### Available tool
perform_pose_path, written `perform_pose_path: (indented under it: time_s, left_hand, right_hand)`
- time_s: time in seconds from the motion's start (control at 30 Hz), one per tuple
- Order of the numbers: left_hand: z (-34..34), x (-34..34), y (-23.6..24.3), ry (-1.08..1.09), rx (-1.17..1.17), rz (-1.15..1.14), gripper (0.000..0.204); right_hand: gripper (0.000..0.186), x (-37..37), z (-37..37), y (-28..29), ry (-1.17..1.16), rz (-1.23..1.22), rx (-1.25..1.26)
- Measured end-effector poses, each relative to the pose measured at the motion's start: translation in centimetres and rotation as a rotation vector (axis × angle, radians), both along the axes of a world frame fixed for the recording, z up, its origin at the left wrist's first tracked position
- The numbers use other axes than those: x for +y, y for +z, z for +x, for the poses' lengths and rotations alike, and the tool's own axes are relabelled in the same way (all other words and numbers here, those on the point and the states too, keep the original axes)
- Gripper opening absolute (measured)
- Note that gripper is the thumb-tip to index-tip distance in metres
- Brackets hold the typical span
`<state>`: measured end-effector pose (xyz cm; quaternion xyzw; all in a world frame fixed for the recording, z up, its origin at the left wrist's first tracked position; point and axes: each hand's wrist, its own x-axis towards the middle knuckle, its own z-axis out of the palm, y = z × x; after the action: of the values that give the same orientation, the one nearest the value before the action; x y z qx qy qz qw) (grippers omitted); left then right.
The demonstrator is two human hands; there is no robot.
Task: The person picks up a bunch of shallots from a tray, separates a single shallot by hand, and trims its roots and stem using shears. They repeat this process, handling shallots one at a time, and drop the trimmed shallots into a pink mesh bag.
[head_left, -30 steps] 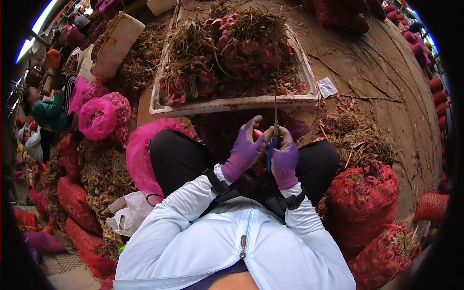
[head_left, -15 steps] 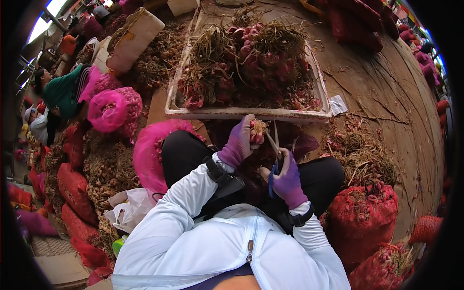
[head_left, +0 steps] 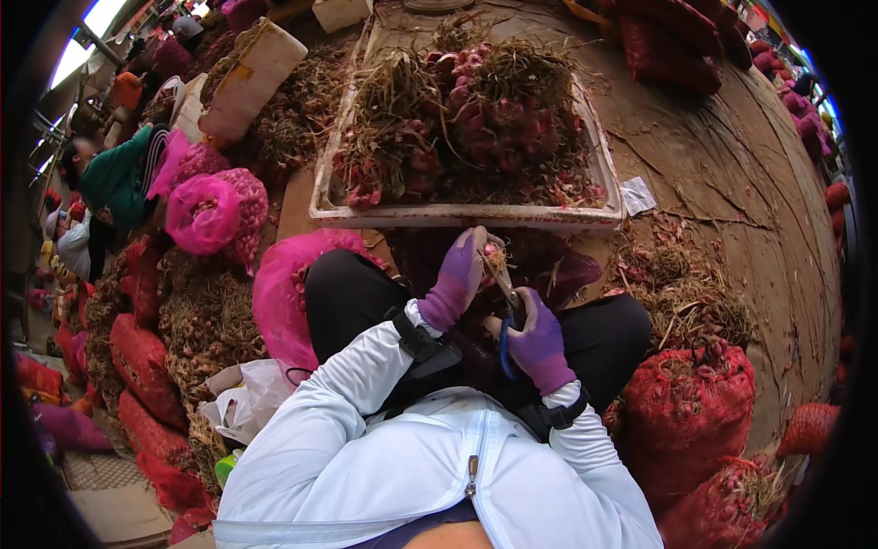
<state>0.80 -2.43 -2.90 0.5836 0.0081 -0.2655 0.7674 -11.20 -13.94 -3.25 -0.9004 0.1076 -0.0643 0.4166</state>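
Between the fingers of my gloved left hand (head_left: 459, 276) is a small shallot bunch (head_left: 494, 253), its dry roots facing right. My gloved right hand (head_left: 538, 340) grips blue-handled scissors (head_left: 505, 333). Their blades reach up and left to the bunch and look nearly together there; whether they touch my fingers I cannot tell. Both hands are above my lap, just in front of a white foam tray (head_left: 466, 218). A heap of reddish shallots with dry tops (head_left: 476, 110) fills most of that tray.
An open pink mesh bag (head_left: 279, 293) lies by my left knee. Dry trimmings (head_left: 690, 284) are piled beyond my right knee, near a full red mesh sack (head_left: 688, 412). A white plastic bag (head_left: 249, 401) rests at my left. Further left sits a person in green (head_left: 119, 178).
The scissors have moved left onto the shallot bunch, and their blades have come closer together. My right hand has shifted slightly down and left; the bunch has turned in my left hand.
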Motion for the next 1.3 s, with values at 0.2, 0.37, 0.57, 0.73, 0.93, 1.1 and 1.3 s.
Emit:
perform_pose_path:
  time_s: [0.2, 0.37, 0.57, 0.73, 0.93, 1.1, 1.3]
  left_hand:
    - [-0.1, -0.1, -0.5, 0.042, 0.215, -0.048, 0.028]
    - [-0.1, 0.1, -1.4, 0.02, 0.268, -0.083, 0.033]
    - [0.3, 0.5, -3.1, -0.082, 0.405, -0.08, 0.036]
    - [0.0, 0.7, -3.2, -0.076, 0.54, -0.093, 0.036]
    - [-1.4, 0.5, -2.1, -0.148, 0.416, -0.003, 0.037]
    - [-2.4, 0.2, -2.2, -0.286, 0.283, 0.002, 0.042]
    - [-3.4, 0.2, -3.5, -0.288, 0.143, -0.01, 0.035]
  right_hand:
    - [0.057, 0.8, -0.4, -0.4, -0.047, -0.003, 0.066]
    - [0.053, 0.9, -0.4, -0.4, -0.036, -0.015, 0.067]
    - [0.049, 1.5, -1.0, -1.4, -0.075, -0.027, 0.052]
    - [0.044, 1.0, -1.2, -2.3, -0.118, -0.018, 0.073]
    - [0.043, -0.5, 0.8, -1.2, -0.204, 0.876, -0.112]
    - [0.045, 0.4, 2.3, -1.6, -0.217, 0.507, -0.17]
    - [0.035, 1.1, 2.4, -1.4, -0.253, 0.699, -0.215]
